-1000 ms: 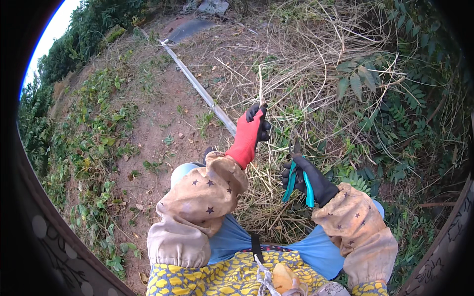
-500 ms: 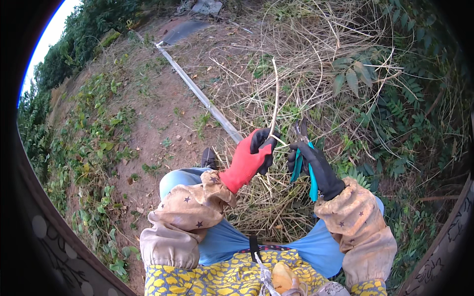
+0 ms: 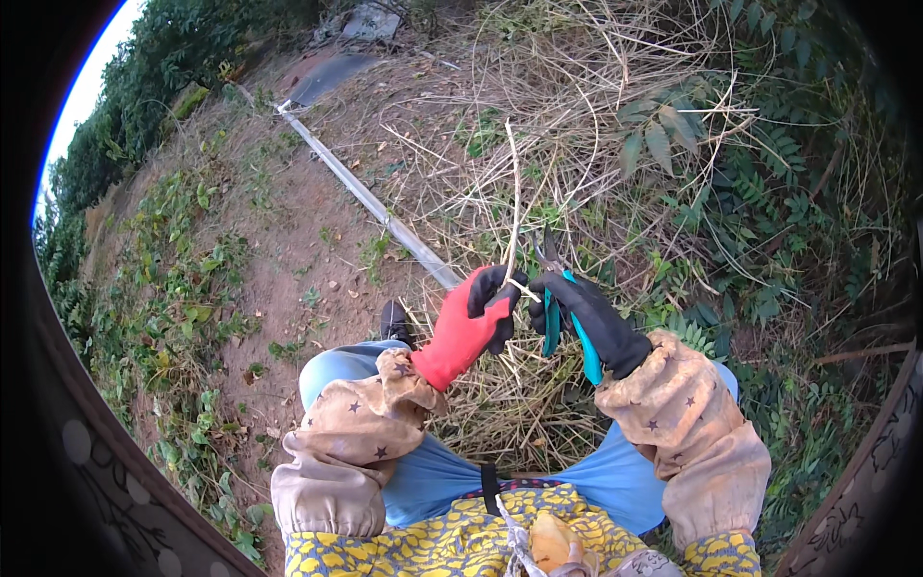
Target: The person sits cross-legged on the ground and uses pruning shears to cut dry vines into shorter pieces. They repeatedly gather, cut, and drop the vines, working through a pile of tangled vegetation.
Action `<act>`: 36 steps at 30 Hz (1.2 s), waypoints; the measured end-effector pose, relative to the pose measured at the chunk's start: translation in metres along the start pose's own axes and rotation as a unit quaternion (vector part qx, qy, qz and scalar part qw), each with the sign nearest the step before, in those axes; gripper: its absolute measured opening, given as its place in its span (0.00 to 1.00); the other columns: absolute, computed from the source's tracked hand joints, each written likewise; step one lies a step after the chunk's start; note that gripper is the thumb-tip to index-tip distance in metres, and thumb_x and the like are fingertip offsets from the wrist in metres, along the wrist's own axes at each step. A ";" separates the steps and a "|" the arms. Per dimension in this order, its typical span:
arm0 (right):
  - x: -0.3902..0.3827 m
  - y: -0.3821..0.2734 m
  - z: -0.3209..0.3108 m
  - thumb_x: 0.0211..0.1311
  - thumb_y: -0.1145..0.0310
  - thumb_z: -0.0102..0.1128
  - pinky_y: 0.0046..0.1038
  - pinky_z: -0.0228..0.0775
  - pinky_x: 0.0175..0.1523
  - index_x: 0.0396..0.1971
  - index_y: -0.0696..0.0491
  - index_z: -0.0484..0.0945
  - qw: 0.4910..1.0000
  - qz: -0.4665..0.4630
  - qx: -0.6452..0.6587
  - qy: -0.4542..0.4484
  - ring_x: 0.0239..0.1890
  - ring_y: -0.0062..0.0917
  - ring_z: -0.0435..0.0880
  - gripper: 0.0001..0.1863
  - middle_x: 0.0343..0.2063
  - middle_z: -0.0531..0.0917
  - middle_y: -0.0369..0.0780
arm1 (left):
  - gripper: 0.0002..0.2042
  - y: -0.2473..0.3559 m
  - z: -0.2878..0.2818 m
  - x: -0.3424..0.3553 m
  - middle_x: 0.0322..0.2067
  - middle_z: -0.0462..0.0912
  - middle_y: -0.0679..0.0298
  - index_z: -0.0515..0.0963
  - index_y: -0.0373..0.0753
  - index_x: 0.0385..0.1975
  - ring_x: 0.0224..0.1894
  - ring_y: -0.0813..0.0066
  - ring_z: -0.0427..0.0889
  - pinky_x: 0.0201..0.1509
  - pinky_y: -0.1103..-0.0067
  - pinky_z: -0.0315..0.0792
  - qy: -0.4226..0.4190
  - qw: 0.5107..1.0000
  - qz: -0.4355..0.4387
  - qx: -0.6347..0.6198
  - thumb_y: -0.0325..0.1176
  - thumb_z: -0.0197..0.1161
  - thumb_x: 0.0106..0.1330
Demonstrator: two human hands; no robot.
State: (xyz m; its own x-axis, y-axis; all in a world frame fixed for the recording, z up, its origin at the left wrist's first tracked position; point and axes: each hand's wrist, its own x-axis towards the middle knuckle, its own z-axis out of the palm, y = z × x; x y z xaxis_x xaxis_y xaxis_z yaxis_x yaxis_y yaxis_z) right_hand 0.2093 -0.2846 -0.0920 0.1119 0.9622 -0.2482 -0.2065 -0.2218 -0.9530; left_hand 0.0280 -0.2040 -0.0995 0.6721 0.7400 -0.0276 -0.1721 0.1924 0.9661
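Note:
My left hand [image 3: 471,322], in a red glove with black fingers, is closed around a pale dry stem [image 3: 514,192]. The stem's long part points up and away, and a short side piece sticks out toward the right. My right hand [image 3: 596,317], in a black glove, holds pruning shears [image 3: 582,332] with teal handles. Their dark blades point away from me, just right of the stem, and look apart from it. The right fingertips are close to the short side piece; whether they touch it I cannot tell.
Dry cut stalks [image 3: 519,418] lie between my knees, with a larger heap of dry stems [image 3: 615,87] beyond. A long grey pole [image 3: 370,200] crosses the bare soil at left. Green leafy plants [image 3: 769,192] crowd the right side, low vines [image 3: 183,308] the left.
Both hands have come slightly left and nearer to me, and closer together. The stem and the shears have moved with them; the whole view has shifted a little.

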 end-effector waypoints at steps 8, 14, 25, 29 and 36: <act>0.016 0.022 -0.006 0.67 0.45 0.55 0.25 0.77 0.38 0.43 0.56 0.73 0.997 0.065 -0.028 -0.001 0.30 0.22 0.82 0.26 0.30 0.80 0.38 | 0.14 0.009 0.001 -0.012 0.22 0.72 0.71 0.73 0.35 0.50 0.16 0.87 0.68 0.17 0.86 0.61 -0.055 0.998 -0.004 0.009 0.34 0.60 0.69; 0.025 0.016 -0.014 0.67 0.45 0.53 0.27 0.77 0.36 0.43 0.55 0.73 0.997 0.047 0.061 0.028 0.30 0.22 0.81 0.25 0.30 0.79 0.38 | 0.16 0.018 0.004 -0.026 0.25 0.74 0.71 0.73 0.35 0.50 0.20 0.87 0.70 0.21 0.85 0.63 -0.107 0.992 -0.071 0.009 0.30 0.63 0.65; 0.038 0.029 -0.019 0.66 0.44 0.56 0.26 0.77 0.36 0.39 0.54 0.72 0.993 0.068 0.098 0.015 0.28 0.22 0.81 0.25 0.28 0.80 0.37 | 0.15 0.034 -0.011 -0.025 0.21 0.73 0.69 0.73 0.33 0.48 0.12 0.85 0.68 0.14 0.85 0.59 -0.108 0.992 -0.066 0.017 0.33 0.62 0.67; 0.038 0.028 -0.014 0.67 0.43 0.54 0.26 0.77 0.37 0.38 0.53 0.72 0.992 0.075 0.098 -0.007 0.28 0.21 0.81 0.24 0.28 0.80 0.36 | 0.12 0.034 -0.013 -0.025 0.12 0.73 0.68 0.76 0.31 0.44 0.09 0.84 0.68 0.13 0.85 0.60 -0.120 0.990 -0.065 0.020 0.33 0.59 0.67; 0.046 0.026 -0.015 0.68 0.48 0.53 0.25 0.73 0.27 0.33 0.54 0.73 0.990 0.062 0.127 0.017 0.20 0.19 0.76 0.21 0.22 0.76 0.34 | 0.11 0.037 -0.009 -0.027 0.12 0.72 0.68 0.76 0.31 0.43 0.08 0.84 0.68 0.11 0.85 0.59 -0.184 0.977 -0.097 0.036 0.31 0.57 0.68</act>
State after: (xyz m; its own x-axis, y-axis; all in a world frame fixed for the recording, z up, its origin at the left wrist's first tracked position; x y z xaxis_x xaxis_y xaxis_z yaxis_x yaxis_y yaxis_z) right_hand 0.2239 -0.2488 -0.1304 0.1024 0.9229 -0.3712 -0.4588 -0.2872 -0.8408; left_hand -0.0026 -0.2112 -0.0656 0.9030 0.4089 -0.1315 0.0272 0.2510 0.9676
